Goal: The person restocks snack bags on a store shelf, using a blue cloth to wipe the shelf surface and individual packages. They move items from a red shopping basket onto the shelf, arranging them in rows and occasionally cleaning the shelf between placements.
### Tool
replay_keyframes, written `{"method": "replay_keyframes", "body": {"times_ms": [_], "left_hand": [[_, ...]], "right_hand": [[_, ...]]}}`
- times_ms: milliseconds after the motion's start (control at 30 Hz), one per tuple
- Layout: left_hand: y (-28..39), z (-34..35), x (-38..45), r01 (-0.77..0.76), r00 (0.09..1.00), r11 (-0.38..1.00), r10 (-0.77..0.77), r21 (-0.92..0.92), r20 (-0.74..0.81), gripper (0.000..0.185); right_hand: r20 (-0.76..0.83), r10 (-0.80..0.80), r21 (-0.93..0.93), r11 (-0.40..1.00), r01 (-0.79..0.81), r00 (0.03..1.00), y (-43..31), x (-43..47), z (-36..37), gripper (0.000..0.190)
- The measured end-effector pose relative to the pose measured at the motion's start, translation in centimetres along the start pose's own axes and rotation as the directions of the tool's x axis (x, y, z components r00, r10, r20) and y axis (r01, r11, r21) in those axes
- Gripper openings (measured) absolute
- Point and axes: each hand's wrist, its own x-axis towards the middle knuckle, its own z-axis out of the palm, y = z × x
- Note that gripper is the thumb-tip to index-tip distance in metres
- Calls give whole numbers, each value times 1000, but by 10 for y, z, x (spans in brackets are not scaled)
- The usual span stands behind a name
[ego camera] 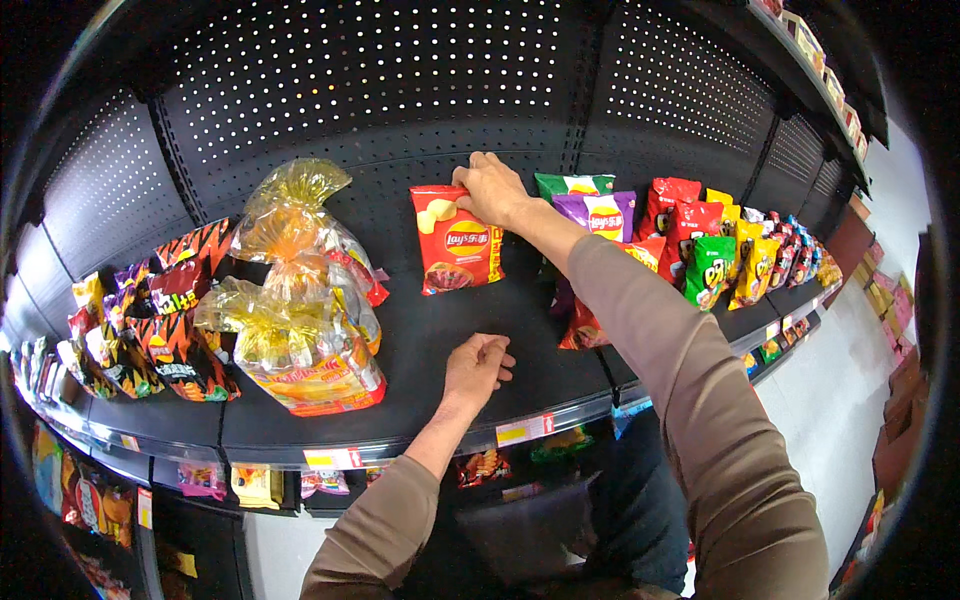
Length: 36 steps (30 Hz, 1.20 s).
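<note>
A red Lay's chip bag (459,247) stands upright on the black metal shelf (420,330), with the fingers of my right hand (489,187) on its upper right corner. Nearer the shelf's front edge, my left hand (478,367) hovers or rests with curled fingers and nothing seen in it. Left of both hands are gift packs in clear yellowish wrap (307,367). Past my right forearm stand a purple Lay's bag (600,214) and a green-topped bag (574,184), with red bags partly hidden by the sleeve.
Black and orange chip bags (176,356) fill the left end. Red, green and yellow snack bags (709,270) line the right side. A perforated back panel (375,75) rises behind. Price tags (525,430) run along the front lip, above a lower shelf of snacks.
</note>
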Motion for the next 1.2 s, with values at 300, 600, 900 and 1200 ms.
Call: {"method": "replay_keyframes", "body": {"times_ms": [300,600,900,1200], "left_hand": [[-16,-15,10,34,997,999,-33,9,-63,22],[-29,-33,12,33,999,995,-35,95,22,22],[-27,-30,12,44,992,964,-73,264,100,22],[-33,-27,19,24,989,942,-72,335,132,27]], "right_hand": [[6,-111,165,980,108,994,-4,-45,-69,27],[-78,90,406,913,-51,993,46,-173,-181,29],[62,405,571,735,-365,912,110,-376,-288,18],[248,751,644,343,-683,612,176,-541,-219,59]]}}
